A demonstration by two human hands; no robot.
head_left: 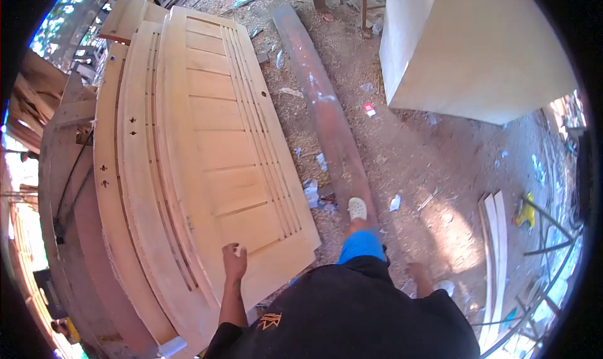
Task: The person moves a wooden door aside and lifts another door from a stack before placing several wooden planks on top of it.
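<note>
My left hand (235, 262) is over the lower end of a pale wooden door panel (220, 148), its fingers curled closed. A small pale patch shows at the fingers, but I cannot make out what it is. The panel has rectangular recesses and long parallel grooves, with a dark hole near its right edge. My right hand (422, 277) hangs low beside my body, over the littered ground. It is blurred and partly hidden, so its fingers cannot be read.
More door panels (135, 170) lean in layers on the left. A long dark plank (323, 108) lies on the ground under my foot. A large pale box-shaped piece (477, 51) stands at the upper right. Narrow boards (494, 265) and a yellow object (526, 212) lie at the right.
</note>
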